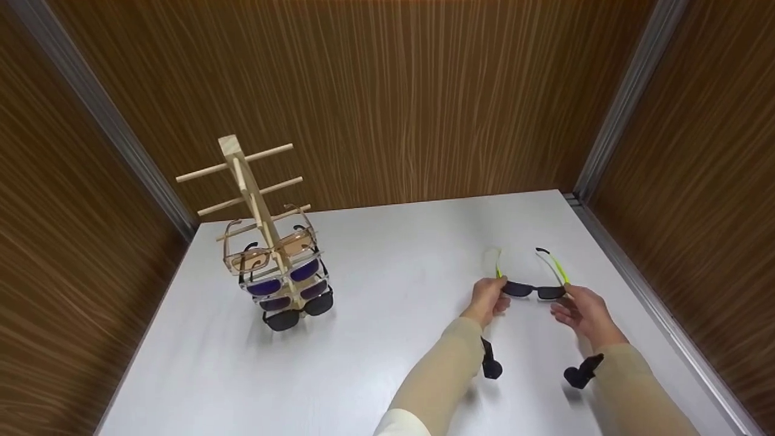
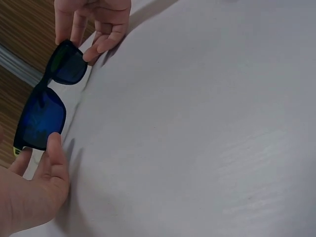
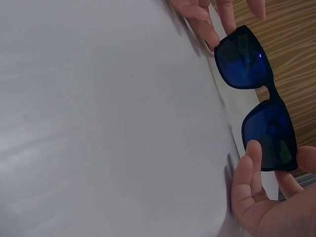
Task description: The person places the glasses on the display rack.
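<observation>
Dark-lensed sunglasses (image 1: 533,290) with yellow-green temples are held between both hands at the right side of the white table. My left hand (image 1: 485,299) pinches the left end of the frame near the hinge. At the other end, my right hand (image 1: 588,312) pinches the frame the same way. The temples are unfolded and point away from me. Up close in the left wrist view, the lenses (image 2: 45,118) look blue, with left-hand fingers (image 2: 55,148) at the lower corner. In the right wrist view, right-hand fingertips (image 3: 254,149) touch the nearer lens.
On the left of the table (image 1: 387,339) stands a wooden display rack (image 1: 249,188) with several pairs of glasses on its lower pegs, one with amber lenses (image 1: 251,260). Its upper pegs are bare. Wood-grain panels (image 1: 387,103) enclose the back and sides.
</observation>
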The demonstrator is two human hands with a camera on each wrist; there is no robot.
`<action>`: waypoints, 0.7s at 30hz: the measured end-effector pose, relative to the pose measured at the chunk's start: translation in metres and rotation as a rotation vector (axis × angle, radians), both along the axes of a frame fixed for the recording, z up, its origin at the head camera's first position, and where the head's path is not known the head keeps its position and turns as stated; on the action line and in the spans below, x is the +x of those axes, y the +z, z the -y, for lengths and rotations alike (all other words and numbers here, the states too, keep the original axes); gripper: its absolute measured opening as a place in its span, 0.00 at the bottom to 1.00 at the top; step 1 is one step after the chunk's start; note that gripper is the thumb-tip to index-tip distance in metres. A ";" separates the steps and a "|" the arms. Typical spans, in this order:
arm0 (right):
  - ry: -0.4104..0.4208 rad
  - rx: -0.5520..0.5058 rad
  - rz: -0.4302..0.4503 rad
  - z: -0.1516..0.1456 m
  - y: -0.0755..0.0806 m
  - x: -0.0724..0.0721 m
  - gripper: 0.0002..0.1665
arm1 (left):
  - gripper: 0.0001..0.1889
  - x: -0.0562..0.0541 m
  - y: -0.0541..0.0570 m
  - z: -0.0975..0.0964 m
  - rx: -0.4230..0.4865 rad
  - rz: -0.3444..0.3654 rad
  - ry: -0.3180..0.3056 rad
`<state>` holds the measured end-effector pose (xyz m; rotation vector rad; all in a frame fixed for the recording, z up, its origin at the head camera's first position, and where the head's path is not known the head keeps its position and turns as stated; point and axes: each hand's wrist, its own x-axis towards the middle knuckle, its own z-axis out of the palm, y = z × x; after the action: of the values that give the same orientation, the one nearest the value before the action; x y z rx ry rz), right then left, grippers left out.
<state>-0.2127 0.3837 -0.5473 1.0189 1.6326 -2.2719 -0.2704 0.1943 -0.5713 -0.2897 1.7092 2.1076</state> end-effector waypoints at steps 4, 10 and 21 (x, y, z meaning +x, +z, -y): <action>0.033 -0.011 -0.025 0.005 0.000 0.004 0.20 | 0.07 0.002 -0.001 0.004 -0.033 -0.001 0.012; 0.074 0.013 -0.104 0.014 -0.001 0.008 0.17 | 0.06 0.001 -0.002 0.011 -0.073 -0.031 0.038; 0.113 0.035 -0.131 0.024 -0.004 0.015 0.21 | 0.04 0.004 -0.002 0.026 -0.111 -0.017 0.025</action>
<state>-0.1979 0.3593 -0.5515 0.7778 1.7382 -2.2860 -0.2667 0.1680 -0.5729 -0.3277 1.8451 2.0421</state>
